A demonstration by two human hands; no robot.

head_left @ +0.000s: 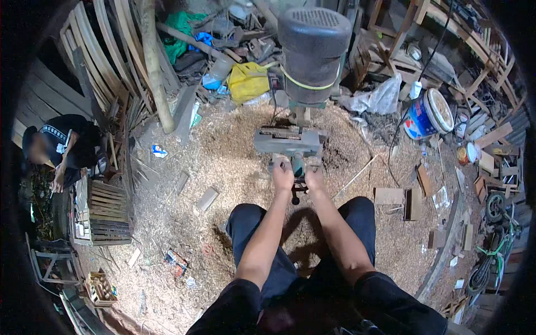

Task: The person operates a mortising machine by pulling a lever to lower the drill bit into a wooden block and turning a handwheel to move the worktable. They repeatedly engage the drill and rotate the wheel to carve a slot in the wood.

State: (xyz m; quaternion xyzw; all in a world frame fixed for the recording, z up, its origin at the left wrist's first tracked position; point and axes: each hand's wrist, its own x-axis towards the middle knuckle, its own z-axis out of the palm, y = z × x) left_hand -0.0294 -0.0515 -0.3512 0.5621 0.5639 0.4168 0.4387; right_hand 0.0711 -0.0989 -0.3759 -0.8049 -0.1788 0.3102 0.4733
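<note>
Both my arms reach forward to a grey metal machine table [286, 145] under a large dark motor [314, 53]. My left hand [283, 176] is closed at the table's near left side, and my right hand [314, 176] is closed at its near right side. What the fingers grip is too small to make out. Between my hands a dark knob [296, 198] hangs below the table.
Wood shavings cover the floor [223, 151]. A person [67, 145] sits at the left beside a slatted wooden crate [109, 215]. A paint bucket [427, 114], a yellow bag [247, 82] and wood blocks [413, 204] lie around the machine.
</note>
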